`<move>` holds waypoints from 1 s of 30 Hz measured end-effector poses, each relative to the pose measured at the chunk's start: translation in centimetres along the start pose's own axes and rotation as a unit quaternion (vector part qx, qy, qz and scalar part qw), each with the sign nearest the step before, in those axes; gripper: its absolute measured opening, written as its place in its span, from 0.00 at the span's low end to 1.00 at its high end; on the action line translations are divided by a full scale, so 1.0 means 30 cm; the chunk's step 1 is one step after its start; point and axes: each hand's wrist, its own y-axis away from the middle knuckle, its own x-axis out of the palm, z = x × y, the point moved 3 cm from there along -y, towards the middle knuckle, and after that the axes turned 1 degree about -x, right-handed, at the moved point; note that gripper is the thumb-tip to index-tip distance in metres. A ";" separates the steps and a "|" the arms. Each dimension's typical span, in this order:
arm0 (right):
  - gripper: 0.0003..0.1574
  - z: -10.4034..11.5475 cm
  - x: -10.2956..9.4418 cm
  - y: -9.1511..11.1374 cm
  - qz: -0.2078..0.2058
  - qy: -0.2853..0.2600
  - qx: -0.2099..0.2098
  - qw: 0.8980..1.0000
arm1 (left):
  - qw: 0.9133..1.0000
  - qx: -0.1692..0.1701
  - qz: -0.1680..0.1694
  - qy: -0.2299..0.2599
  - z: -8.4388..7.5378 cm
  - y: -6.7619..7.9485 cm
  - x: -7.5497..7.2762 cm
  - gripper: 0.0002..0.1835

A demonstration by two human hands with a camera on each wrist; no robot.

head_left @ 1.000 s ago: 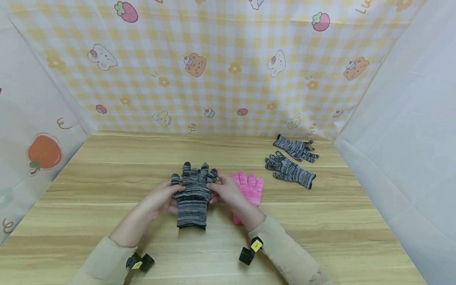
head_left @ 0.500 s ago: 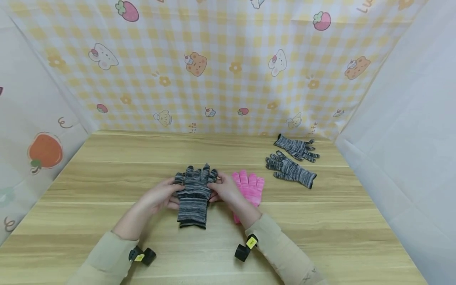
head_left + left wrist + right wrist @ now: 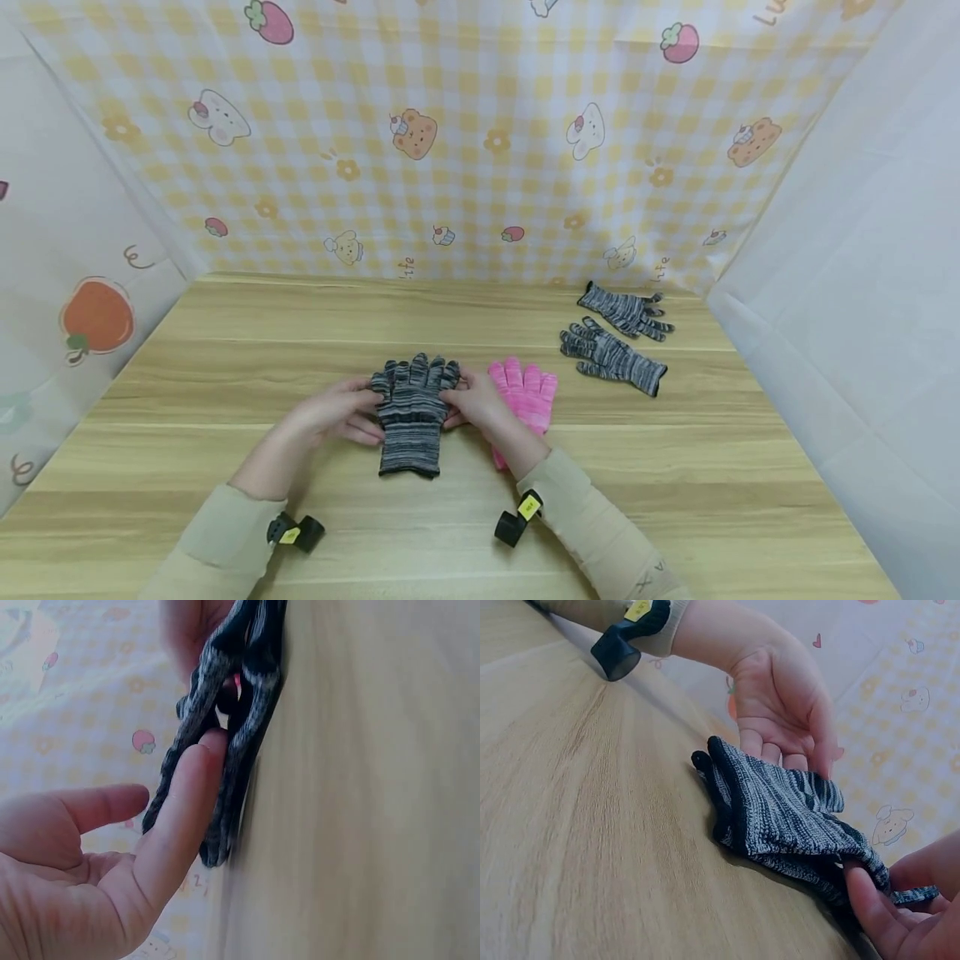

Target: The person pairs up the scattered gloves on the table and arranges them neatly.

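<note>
Both hands hold a pair of black-and-grey knitted gloves [image 3: 411, 446], laid one over the other, fingers pointing away, at the table's middle. My left hand [image 3: 341, 412] is at their left side, thumb by the upper glove. In the left wrist view, fingers [image 3: 176, 817] of that hand reach between the two layers. On the other side, my right hand [image 3: 480, 400] pinches the upper glove, thumb on top; in the right wrist view one finger [image 3: 866, 900] lies between the layers. The cuffs lie nearly edge on edge. The lower glove is mostly hidden.
A pink glove [image 3: 528, 408] lies right of the pair, partly under the right forearm. Two more black-and-grey gloves, one nearer [image 3: 615, 358] and one farther [image 3: 624, 310], lie at the back right of the wooden table [image 3: 300, 317]. A patterned cloth [image 3: 465, 183] hangs behind.
The held gloves have shifted slightly right. The upper glove's fingertips sit nearer me, and the two cuffs, visibly offset half a second ago, now nearly coincide. Both hands keep their hold.
</note>
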 end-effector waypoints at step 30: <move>0.31 0.099 -0.034 0.064 -0.058 0.285 -0.152 0.945 | 0.966 0.018 -0.044 -0.253 -0.101 -0.070 -0.089 0.18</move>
